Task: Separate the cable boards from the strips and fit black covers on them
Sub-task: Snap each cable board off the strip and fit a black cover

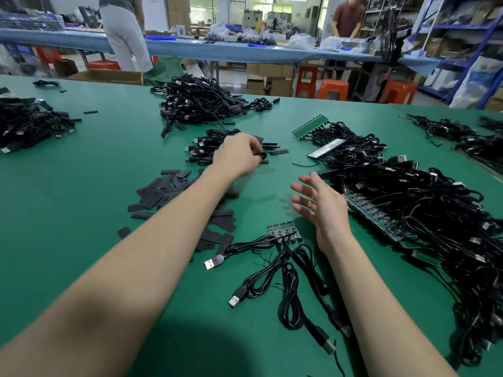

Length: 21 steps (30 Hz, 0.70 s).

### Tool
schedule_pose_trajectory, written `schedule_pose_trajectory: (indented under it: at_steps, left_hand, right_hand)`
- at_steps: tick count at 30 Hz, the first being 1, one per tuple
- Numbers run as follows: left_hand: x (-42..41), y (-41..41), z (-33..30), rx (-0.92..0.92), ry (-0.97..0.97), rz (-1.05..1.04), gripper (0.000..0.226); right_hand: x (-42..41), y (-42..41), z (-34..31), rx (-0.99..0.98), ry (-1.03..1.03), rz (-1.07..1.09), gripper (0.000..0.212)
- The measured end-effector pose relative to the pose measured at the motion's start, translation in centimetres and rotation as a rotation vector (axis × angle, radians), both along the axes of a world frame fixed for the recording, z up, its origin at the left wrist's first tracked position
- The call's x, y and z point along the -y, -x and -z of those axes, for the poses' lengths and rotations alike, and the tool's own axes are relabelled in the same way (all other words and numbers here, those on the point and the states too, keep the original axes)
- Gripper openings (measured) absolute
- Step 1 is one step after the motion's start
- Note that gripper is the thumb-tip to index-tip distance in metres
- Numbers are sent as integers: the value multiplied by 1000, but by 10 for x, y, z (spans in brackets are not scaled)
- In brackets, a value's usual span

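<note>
Two bare forearms reach forward over a matte green mat (81,213). Nearest the viewer, a short strip (284,232) of small green boards lies flat between the arms, with glossy black cables (288,281) trailing toward the viewer and ending in metal USB plugs (236,300). One plug (213,263) bears a moulded USB symbol; no other writing is legible.

Right hand (321,205): fingers straight and spread, palm turned left, holding nothing, hovering just above the mat beside the long strips (381,221). These strips are narrow green boards with rows of tiny components, half buried under a large tangle of black cables (422,208) at right.

Left of centre, a loose scatter of flat, rectangular, dull black covers (163,191) lies on the mat, partly hidden by the left forearm.

Left hand (238,156): fingers curled, pinching a small loop of black cable (262,155) at the near edge of a small pile of covered cables (212,145). One covered board (280,152) lies just right of the fingertips.

Farther back, a larger heap (196,102) of the same cables sits mid-table, another heap (27,123) at far left. Two bare green strips (310,126) lie beyond the right tangle.

Beyond the mat: orange plastic stools (332,89), cardboard boxes (269,77), a blue-covered bench (217,51) and two standing persons.
</note>
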<state>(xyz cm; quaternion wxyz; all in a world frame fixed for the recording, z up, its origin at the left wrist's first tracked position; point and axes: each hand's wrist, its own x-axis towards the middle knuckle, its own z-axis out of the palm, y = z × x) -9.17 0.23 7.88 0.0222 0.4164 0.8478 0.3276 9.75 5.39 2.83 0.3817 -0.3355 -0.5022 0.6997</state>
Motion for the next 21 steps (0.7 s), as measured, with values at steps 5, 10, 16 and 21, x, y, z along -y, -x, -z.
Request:
schedule_pose_trajectory:
  at_steps: [5,10,16,21]
  left_hand:
    - [-20,42,-2,-465,283,-139,27]
    - [-16,60,9,-418,396,-108,33]
    - [-11,60,29,-184,212,-80,63]
    - [-11,58,28,-177,340,-39,43]
  right_hand:
    - [-3,3,1,19,2,16,29]
    - [-5,6,0,44,3,12,27]
    - [-4,8,1,56,-3,7,26]
    - [-3,7,1,64,-14,-8,23]
